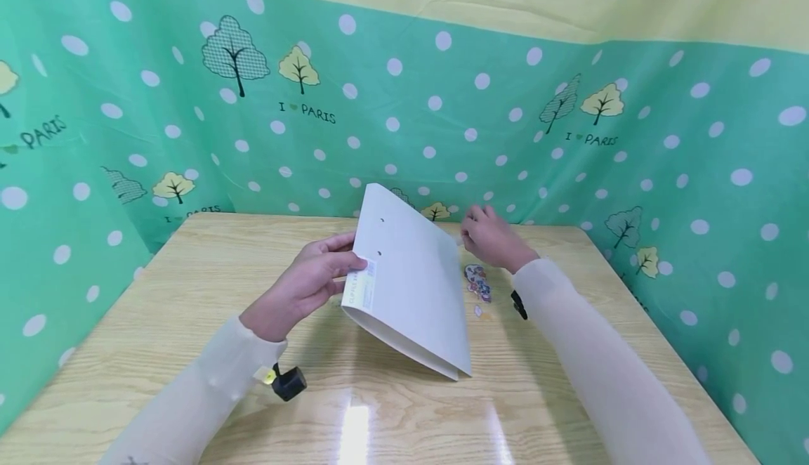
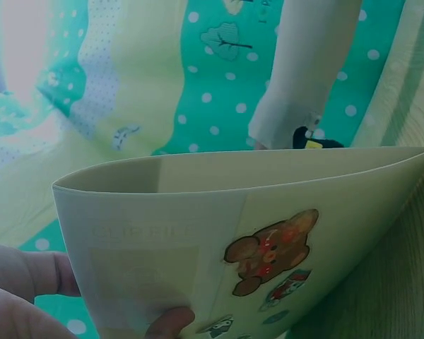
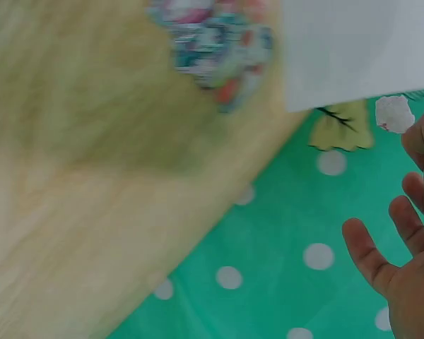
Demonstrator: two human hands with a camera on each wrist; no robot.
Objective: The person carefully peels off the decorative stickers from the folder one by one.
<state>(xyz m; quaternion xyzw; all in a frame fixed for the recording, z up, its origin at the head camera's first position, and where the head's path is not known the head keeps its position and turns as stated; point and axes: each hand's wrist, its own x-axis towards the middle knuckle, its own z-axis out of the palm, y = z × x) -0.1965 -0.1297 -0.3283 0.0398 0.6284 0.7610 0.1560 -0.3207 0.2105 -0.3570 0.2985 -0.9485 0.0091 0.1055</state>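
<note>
My left hand [image 1: 310, 272] grips a white clip file folder [image 1: 411, 282] by its spine edge, with the thumb over the label. The folder is tilted up, its lower corner near the table and its covers bowed apart. In the left wrist view, a brown bear sticker [image 2: 272, 251] and several smaller stickers are on the folder's face. My right hand [image 1: 496, 237] is beside the folder's far right edge. At its fingertips it pinches a small white sticker [image 3: 394, 114], its pale side showing, with the other fingers spread.
A colourful sticker cluster [image 1: 477, 282] lies on the wooden table [image 1: 253, 254] right of the folder, with a small pale piece [image 1: 478, 310] in front of it. A green dotted curtain [image 1: 392, 100] hangs behind the table and along its sides.
</note>
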